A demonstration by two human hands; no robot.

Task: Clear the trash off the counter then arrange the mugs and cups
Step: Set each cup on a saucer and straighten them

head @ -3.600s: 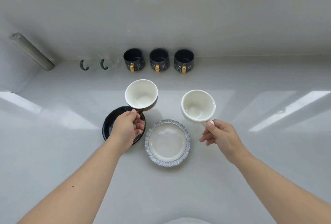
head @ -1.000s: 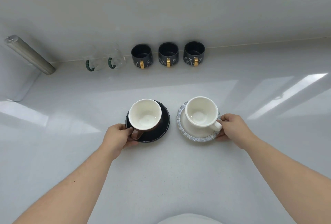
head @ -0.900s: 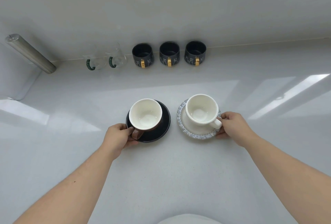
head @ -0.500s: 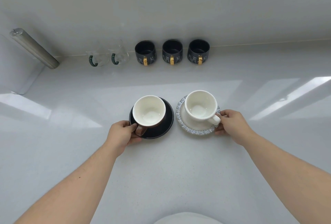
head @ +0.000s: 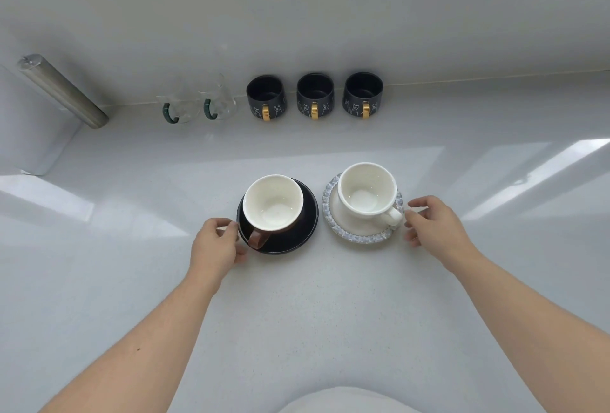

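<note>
Mid-frame, both hands lie relaxed, gripping nothing: the left hand (head: 214,247) beside the black saucer (head: 297,238) bearing the brown cup (head: 273,202), the right hand (head: 433,228) beside the patterned saucer (head: 359,237) under the white cup (head: 366,188).

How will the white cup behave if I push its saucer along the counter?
The white cup stands unheld on the pale saucer, so it may slide or rattle. The glossy counter probably lets the saucer glide easily.

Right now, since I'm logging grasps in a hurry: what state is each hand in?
Left hand: fingers curled at the rim of the black saucer; grip cannot be told.
Right hand: open, holding nothing, beside the handle of the white cup.
</note>
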